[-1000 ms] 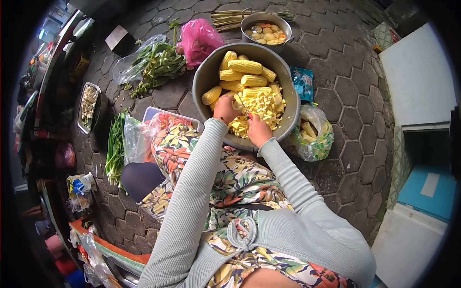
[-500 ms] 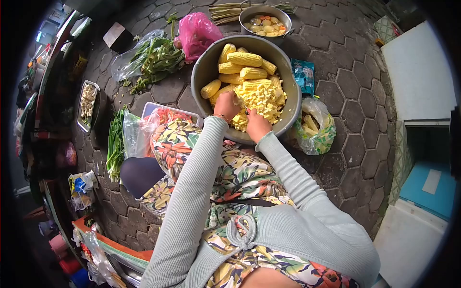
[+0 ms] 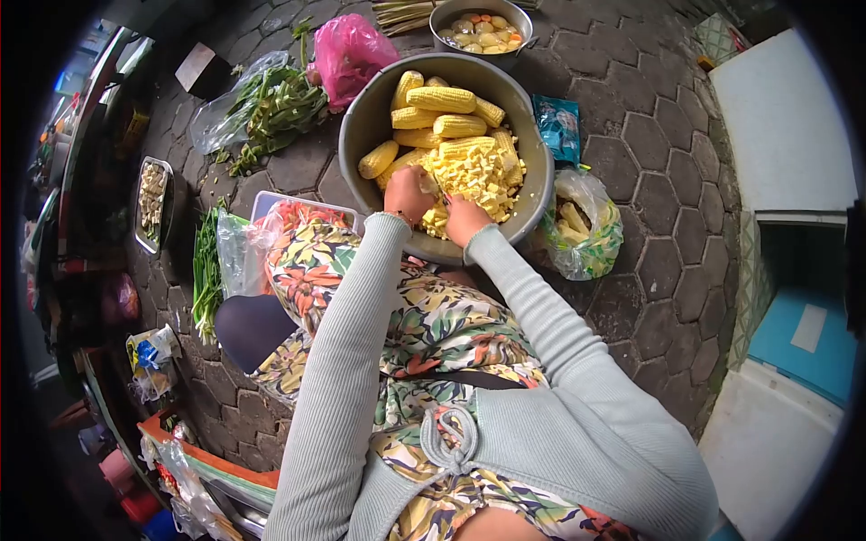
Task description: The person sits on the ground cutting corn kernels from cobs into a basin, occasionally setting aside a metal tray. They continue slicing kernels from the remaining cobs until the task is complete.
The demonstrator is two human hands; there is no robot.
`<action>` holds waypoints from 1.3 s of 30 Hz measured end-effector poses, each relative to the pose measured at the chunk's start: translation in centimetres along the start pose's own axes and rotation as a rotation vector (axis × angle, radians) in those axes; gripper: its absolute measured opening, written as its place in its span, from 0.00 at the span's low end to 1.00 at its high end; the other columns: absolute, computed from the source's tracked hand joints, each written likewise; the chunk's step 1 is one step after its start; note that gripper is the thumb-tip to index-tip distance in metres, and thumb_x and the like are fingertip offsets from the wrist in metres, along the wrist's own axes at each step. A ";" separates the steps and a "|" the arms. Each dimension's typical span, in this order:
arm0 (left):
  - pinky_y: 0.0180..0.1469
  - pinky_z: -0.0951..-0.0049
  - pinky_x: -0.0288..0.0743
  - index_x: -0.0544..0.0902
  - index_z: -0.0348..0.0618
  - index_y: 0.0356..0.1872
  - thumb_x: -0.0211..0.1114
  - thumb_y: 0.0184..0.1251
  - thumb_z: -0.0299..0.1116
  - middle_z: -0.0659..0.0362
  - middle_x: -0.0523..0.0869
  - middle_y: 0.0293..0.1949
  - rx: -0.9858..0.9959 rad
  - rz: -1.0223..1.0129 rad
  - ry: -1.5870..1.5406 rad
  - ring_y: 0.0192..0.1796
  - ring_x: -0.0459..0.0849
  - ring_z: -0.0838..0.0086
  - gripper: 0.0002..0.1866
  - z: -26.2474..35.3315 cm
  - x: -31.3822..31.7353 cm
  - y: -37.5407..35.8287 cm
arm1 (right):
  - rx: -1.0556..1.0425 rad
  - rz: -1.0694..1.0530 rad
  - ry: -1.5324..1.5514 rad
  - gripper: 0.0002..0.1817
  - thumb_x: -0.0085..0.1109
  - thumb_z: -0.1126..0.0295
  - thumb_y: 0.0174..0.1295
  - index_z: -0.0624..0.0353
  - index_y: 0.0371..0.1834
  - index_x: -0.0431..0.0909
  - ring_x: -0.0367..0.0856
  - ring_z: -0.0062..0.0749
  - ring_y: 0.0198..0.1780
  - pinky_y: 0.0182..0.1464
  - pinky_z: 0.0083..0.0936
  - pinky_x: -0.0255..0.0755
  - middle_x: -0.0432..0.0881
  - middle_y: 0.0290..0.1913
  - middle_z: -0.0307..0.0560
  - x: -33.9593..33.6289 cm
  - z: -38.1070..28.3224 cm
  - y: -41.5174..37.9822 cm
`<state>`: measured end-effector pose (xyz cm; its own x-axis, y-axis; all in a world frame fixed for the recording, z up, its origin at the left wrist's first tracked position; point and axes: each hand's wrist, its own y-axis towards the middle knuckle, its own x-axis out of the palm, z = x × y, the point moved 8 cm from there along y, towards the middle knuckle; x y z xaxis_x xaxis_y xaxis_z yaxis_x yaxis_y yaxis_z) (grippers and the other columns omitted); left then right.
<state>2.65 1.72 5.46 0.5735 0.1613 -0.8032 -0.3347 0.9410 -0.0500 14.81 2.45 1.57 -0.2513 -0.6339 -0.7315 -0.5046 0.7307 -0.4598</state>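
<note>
A large grey basin [image 3: 354, 135] holds whole peeled corn cobs [image 3: 439, 99] at its far side and a heap of cut corn kernels [image 3: 474, 176] nearer me. Inside the near left of the basin, my left hand [image 3: 410, 192] is closed, with a pale end of what looks like a corn cob at its fingers. My right hand [image 3: 466, 219] is closed just to the right of it, low over the cut kernels. A small dark bit shows at its fingertips, too little to name. Both palms are hidden from above.
Behind the basin stands a pot [image 3: 483, 20] of peeled vegetables in water. To its right lie a blue packet [image 3: 557, 129] and a plastic bag [image 3: 582, 225]. Leafy greens [image 3: 280, 113], a pink bag [image 3: 352, 59], a tub [image 3: 311, 206] and green onions [image 3: 207, 279] are at left.
The whole view has shifted, so things sit slightly further left and up. Both hands stay close together over the cut kernels, with little change in their grip.
</note>
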 end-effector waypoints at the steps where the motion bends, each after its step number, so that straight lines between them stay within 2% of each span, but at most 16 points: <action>1: 0.42 0.64 0.71 0.78 0.36 0.32 0.71 0.29 0.31 0.46 0.79 0.31 0.000 0.006 -0.013 0.38 0.78 0.55 0.22 -0.2 -0.2 0.0 | 0.032 -0.024 -0.024 0.13 0.42 0.67 0.58 0.64 0.40 0.66 0.77 0.51 0.39 0.41 0.40 0.71 0.77 0.34 0.61 0.0 0.1 -0.7; 5: 0.42 0.65 0.71 0.78 0.36 0.32 0.71 0.29 0.30 0.46 0.79 0.32 -0.037 -0.031 -0.051 0.38 0.78 0.55 0.22 -0.5 0.2 -0.2 | 0.056 -0.064 0.022 0.12 0.44 0.68 0.57 0.64 0.41 0.68 0.77 0.50 0.40 0.42 0.40 0.70 0.77 0.35 0.61 0.1 1.2 -2.3; 8: 0.43 0.66 0.71 0.78 0.36 0.33 0.72 0.29 0.31 0.46 0.79 0.33 0.006 -0.010 -0.012 0.39 0.78 0.56 0.22 -0.5 0.6 -0.7 | 0.027 -0.029 -0.009 0.13 0.45 0.69 0.55 0.65 0.41 0.70 0.77 0.49 0.41 0.44 0.39 0.70 0.77 0.36 0.61 1.6 1.7 0.9; 12: 0.43 0.66 0.71 0.79 0.38 0.33 0.72 0.28 0.32 0.47 0.79 0.34 -0.061 0.011 0.007 0.40 0.78 0.57 0.23 -0.9 -0.4 -0.1 | -0.030 -0.150 -0.040 0.17 0.46 0.70 0.52 0.64 0.46 0.71 0.75 0.48 0.45 0.48 0.37 0.69 0.76 0.42 0.62 2.8 2.5 0.9; 13: 0.43 0.66 0.71 0.79 0.38 0.34 0.73 0.28 0.32 0.48 0.79 0.34 -0.074 0.007 -0.001 0.40 0.78 0.57 0.23 -1.0 -0.3 -0.1 | 0.043 -0.218 -0.043 0.19 0.46 0.71 0.50 0.63 0.48 0.71 0.75 0.46 0.46 0.49 0.35 0.68 0.75 0.44 0.60 4.0 3.5 1.5; 16: 0.44 0.67 0.71 0.79 0.39 0.35 0.73 0.29 0.32 0.49 0.79 0.36 -0.122 -0.049 -0.004 0.41 0.78 0.58 0.24 -1.5 0.1 -0.2 | 0.033 -0.234 -0.072 0.20 0.45 0.71 0.51 0.62 0.48 0.71 0.75 0.45 0.47 0.49 0.34 0.69 0.75 0.45 0.58 4.1 3.4 2.5; 18: 0.45 0.67 0.71 0.79 0.42 0.36 0.72 0.30 0.31 0.50 0.79 0.37 -0.177 -0.045 0.009 0.42 0.77 0.59 0.24 -2.4 -0.4 -0.3 | 0.019 -0.229 -0.077 0.19 0.44 0.70 0.50 0.61 0.46 0.73 0.75 0.45 0.47 0.48 0.34 0.69 0.76 0.44 0.57 4.9 3.5 3.3; 20: 0.46 0.67 0.70 0.79 0.44 0.36 0.69 0.32 0.27 0.52 0.79 0.39 -0.102 -0.003 -0.004 0.44 0.76 0.58 0.21 -1.8 -0.7 -0.5 | 0.092 -0.276 -0.142 0.17 0.44 0.70 0.50 0.62 0.43 0.75 0.75 0.45 0.47 0.48 0.33 0.69 0.76 0.43 0.59 4.9 4.4 3.4; 23: 0.47 0.68 0.69 0.79 0.45 0.37 0.68 0.34 0.26 0.52 0.78 0.37 0.026 -0.061 -0.076 0.45 0.76 0.59 0.20 -0.8 0.2 -0.5 | 0.089 -0.243 -0.103 0.16 0.44 0.68 0.52 0.65 0.41 0.75 0.76 0.47 0.45 0.47 0.35 0.70 0.77 0.41 0.60 1.2 3.3 0.7; 24: 0.47 0.68 0.69 0.79 0.45 0.37 0.68 0.34 0.26 0.52 0.78 0.37 0.027 -0.057 -0.077 0.45 0.76 0.59 0.20 -0.2 0.0 -0.7 | 0.091 -0.240 -0.098 0.17 0.44 0.67 0.52 0.66 0.41 0.74 0.76 0.47 0.43 0.46 0.35 0.70 0.77 0.40 0.61 0.2 3.2 -0.3; 28: 0.48 0.67 0.69 0.80 0.48 0.38 0.69 0.35 0.28 0.51 0.76 0.35 -0.069 -0.097 -0.020 0.45 0.75 0.57 0.21 0.4 0.2 -0.5 | 0.095 -0.004 0.002 0.17 0.43 0.62 0.58 0.66 0.40 0.66 0.77 0.52 0.38 0.40 0.42 0.70 0.77 0.32 0.63 -1.7 2.3 -2.5; 30: 0.48 0.67 0.69 0.80 0.46 0.38 0.71 0.33 0.30 0.49 0.77 0.36 -0.136 -0.039 0.009 0.44 0.76 0.58 0.22 -1.0 0.4 -0.2 | 0.043 0.073 0.035 0.15 0.42 0.62 0.59 0.64 0.38 0.63 0.77 0.55 0.33 0.37 0.45 0.69 0.77 0.28 0.62 -1.7 1.5 -2.7; 31: 0.42 0.64 0.71 0.79 0.42 0.35 0.71 0.33 0.31 0.47 0.77 0.34 -0.039 0.063 -0.035 0.40 0.77 0.56 0.20 -0.8 -0.2 -0.1 | 0.011 0.111 0.045 0.14 0.42 0.62 0.59 0.63 0.38 0.62 0.77 0.56 0.32 0.35 0.45 0.69 0.77 0.27 0.62 -1.8 0.9 -2.8; 33: 0.42 0.64 0.71 0.79 0.39 0.34 0.71 0.33 0.31 0.47 0.78 0.33 -0.092 0.028 -0.045 0.39 0.77 0.56 0.20 -1.6 0.1 -0.2 | -0.061 0.195 0.055 0.12 0.42 0.62 0.60 0.61 0.35 0.61 0.76 0.57 0.29 0.32 0.47 0.69 0.77 0.24 0.61 -1.9 -0.1 -2.9; 35: 0.40 0.64 0.71 0.78 0.35 0.30 0.72 0.31 0.30 0.47 0.79 0.30 -0.117 0.030 -0.054 0.38 0.77 0.56 0.20 -1.7 -0.2 -0.2 | -0.059 0.178 0.053 0.12 0.42 0.63 0.60 0.61 0.35 0.61 0.76 0.56 0.29 0.32 0.47 0.69 0.77 0.24 0.61 -1.5 -0.4 -2.7; 39: 0.40 0.70 0.72 0.79 0.33 0.32 0.74 0.28 0.31 0.46 0.81 0.30 -0.108 0.045 -0.044 0.35 0.80 0.59 0.22 -1.7 -0.3 -0.1 | -0.061 0.140 0.032 0.12 0.42 0.63 0.60 0.62 0.36 0.61 0.77 0.56 0.30 0.32 0.46 0.69 0.77 0.24 0.61 -1.4 -0.4 -2.6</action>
<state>1.21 1.01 4.69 0.5875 0.2179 -0.7793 -0.4379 0.8955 -0.0797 16.17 1.31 3.94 -0.3488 -0.5351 -0.7694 -0.5113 0.7967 -0.3223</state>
